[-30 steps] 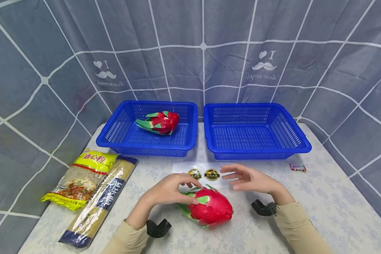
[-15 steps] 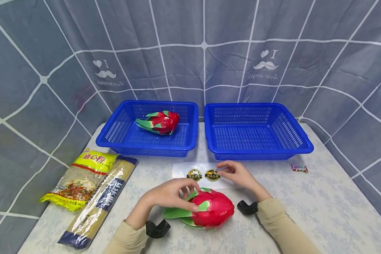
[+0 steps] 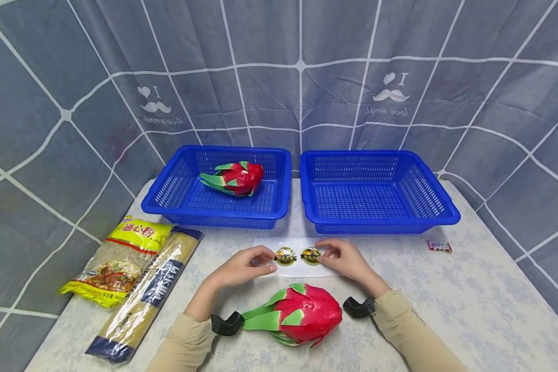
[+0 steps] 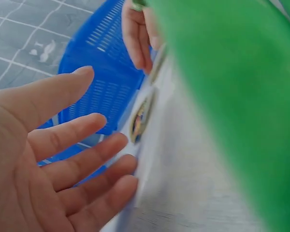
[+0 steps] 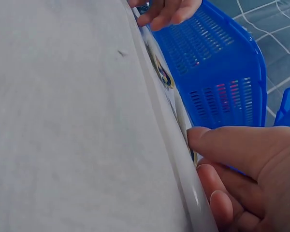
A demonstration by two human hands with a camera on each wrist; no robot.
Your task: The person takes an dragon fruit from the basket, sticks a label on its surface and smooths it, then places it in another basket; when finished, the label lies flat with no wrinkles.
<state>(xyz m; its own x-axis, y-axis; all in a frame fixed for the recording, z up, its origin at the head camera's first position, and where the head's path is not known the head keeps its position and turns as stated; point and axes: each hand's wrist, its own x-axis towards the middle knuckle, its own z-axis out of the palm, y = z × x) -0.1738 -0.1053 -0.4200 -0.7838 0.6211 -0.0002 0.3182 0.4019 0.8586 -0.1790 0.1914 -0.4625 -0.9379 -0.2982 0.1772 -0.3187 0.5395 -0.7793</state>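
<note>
Right sticker [image 3: 311, 255]: on the right half of the white sheet [image 3: 283, 273], with the right hand [image 3: 350, 261] at its outer edge. Picked unevenly, I think it could fold and stick to itself.
Right hand: fingers curled, thumb against the sticker's edge; I cannot tell from my feeds whether it pinches or merely touches.
White sheet: looks thin; unless it is pinned down, a tug on the sticker might drag or lift it.
Left sticker [image 3: 285, 256]: on the sheet's left half; a stray fingertip could catch it.
Left hand [image 3: 238, 267]: fingers relaxed, gripping nothing, by the sheet's left end. I see no firm press, so steadying may be weak.
Dragon fruit [image 3: 309, 314]: lying just in front of the sheet; the left wrist mount [image 3: 227, 324], beside its leaf tips, could knock it.
</note>
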